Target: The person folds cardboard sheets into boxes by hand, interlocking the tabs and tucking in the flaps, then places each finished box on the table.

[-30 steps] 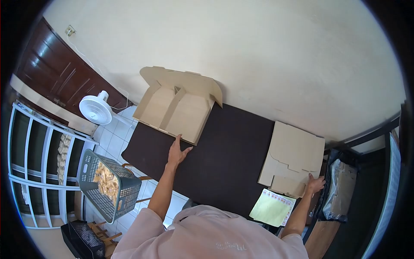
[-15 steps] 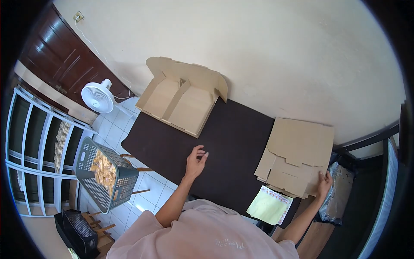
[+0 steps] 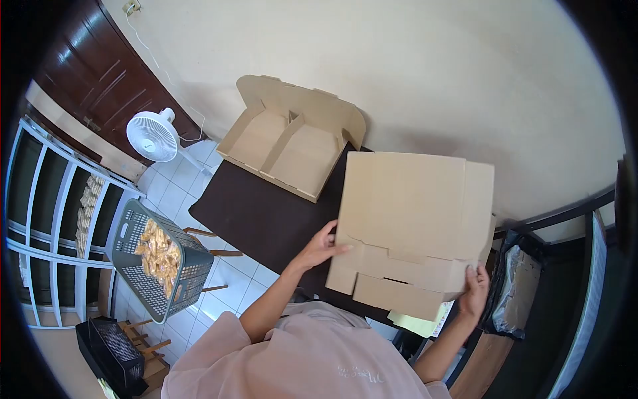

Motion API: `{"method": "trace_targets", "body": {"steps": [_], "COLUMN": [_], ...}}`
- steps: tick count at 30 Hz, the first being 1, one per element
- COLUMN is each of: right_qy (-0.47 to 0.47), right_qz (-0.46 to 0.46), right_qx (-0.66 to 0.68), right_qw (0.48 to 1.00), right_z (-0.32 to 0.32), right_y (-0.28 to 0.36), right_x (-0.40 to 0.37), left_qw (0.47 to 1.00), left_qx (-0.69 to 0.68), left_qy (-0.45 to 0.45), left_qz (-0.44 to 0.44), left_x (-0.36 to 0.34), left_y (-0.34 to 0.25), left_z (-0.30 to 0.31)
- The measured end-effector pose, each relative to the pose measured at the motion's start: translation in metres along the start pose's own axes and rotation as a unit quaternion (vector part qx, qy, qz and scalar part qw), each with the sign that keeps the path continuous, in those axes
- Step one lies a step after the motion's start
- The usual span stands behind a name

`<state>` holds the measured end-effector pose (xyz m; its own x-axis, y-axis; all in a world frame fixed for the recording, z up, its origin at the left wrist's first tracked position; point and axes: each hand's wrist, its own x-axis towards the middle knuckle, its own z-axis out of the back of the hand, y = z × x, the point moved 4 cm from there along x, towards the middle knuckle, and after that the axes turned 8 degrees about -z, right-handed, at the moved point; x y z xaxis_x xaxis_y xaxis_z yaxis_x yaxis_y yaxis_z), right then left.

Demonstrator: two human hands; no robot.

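Observation:
A flat, folded cardboard box blank [image 3: 412,206] is held up above the right side of the dark table. My left hand [image 3: 318,250] grips its left edge, with the thumb on top. On the lower right edge, my right hand [image 3: 474,291] is closed around the cardboard. Creases, slots and flaps show along the blank's lower part. It hides most of what lies beneath it. Farther back on the table stands an assembled cardboard box [image 3: 321,186] with its lid up and a divider down the middle.
Pale yellow sheets [image 3: 415,324] show partly under the blank on the dark table [image 3: 259,213]. Left of the table stands a grey-green basket [image 3: 193,266] of packaged goods, a white fan [image 3: 153,136] and a black crate [image 3: 109,359]. A plastic-wrapped bundle [image 3: 518,289] lies at right.
The top box blank has been lifted off the pile at right and brought left. My left hand, free before, has moved right and taken its left edge. The view has shifted slightly.

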<state>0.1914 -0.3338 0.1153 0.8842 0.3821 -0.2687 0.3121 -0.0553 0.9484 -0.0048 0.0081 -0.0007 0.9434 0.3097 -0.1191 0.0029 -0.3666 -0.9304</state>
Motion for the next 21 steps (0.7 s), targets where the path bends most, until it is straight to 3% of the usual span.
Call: {"method": "trace_targets", "body": {"steps": [5,7,9,11,13,17,18,21], "right_qy": [-0.047,-0.111,-0.059,-0.086,-0.124,-0.197,-0.212,-0.263], "right_qz": [-0.096,-0.197,-0.246,-0.168,-0.189,-0.196,-0.226,-0.196], "right_qx": [0.008,-0.098,-0.248,-0.28,-0.243,-0.229,-0.3,-0.245], "right_qw": [0.994,0.969,0.935,0.941,0.943,0.933,0.902,0.912], "right_z": [-0.02,-0.039,-0.047,-0.069,-0.074,-0.078,-0.083,-0.072], "right_y": [-0.148,-0.208,-0.27,-0.287,-0.286,-0.282,-0.268,-0.287], "right_x": [-0.012,-0.024,-0.035,-0.054,-0.072,-0.108,-0.117,-0.135], "left_qw": [0.996,0.955,0.901,0.9,0.937,0.949,0.95,0.935], "left_qx": [0.045,0.278,0.411,0.405,0.306,0.297,0.296,0.345], "left_qy": [-0.072,-0.09,-0.113,-0.133,-0.154,-0.106,-0.099,-0.029], "left_qz": [0.003,0.046,0.083,0.094,0.067,-0.014,-0.009,0.08], "left_x": [-0.036,-0.049,-0.067,-0.086,-0.1,-0.124,-0.13,-0.134], "left_y": [0.002,0.046,0.041,0.057,0.065,0.083,0.082,0.086], "left_z": [0.062,0.109,0.122,0.136,0.145,0.153,0.154,0.161]}}
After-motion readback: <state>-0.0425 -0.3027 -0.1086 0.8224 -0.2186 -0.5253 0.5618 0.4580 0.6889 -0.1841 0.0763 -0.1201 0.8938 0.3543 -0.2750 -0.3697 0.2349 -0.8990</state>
